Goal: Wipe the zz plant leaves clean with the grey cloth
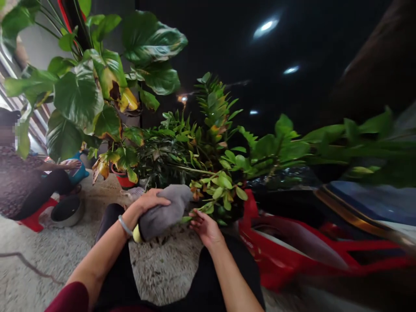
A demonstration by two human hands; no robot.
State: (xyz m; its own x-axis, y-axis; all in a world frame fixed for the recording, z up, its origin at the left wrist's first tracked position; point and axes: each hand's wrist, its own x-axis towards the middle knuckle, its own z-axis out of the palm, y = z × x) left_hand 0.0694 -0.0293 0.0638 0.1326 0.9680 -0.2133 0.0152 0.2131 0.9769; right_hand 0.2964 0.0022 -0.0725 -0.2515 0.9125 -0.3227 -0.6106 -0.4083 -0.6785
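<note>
My left hand [150, 203], with a bangle on the wrist, is closed on a grey cloth [169, 210] that has a pale yellow edge at its lower left. Whether the cloth covers anything cannot be seen. To its right, my right hand [205, 227] has its fingers bent around a small green leaf [186, 219]. Just above both hands, a low plant stem with yellow-green and some browned leaves [218, 188] leans out from the row of potted plants.
A large-leafed plant [79, 93] in a red pot [123, 178] stands at left. At right is an open red bag [279, 255]. A person [22, 177] sits on a red stool [38, 216] at far left, beside a dark bucket [67, 212]. Debris lies on the concrete floor [159, 273].
</note>
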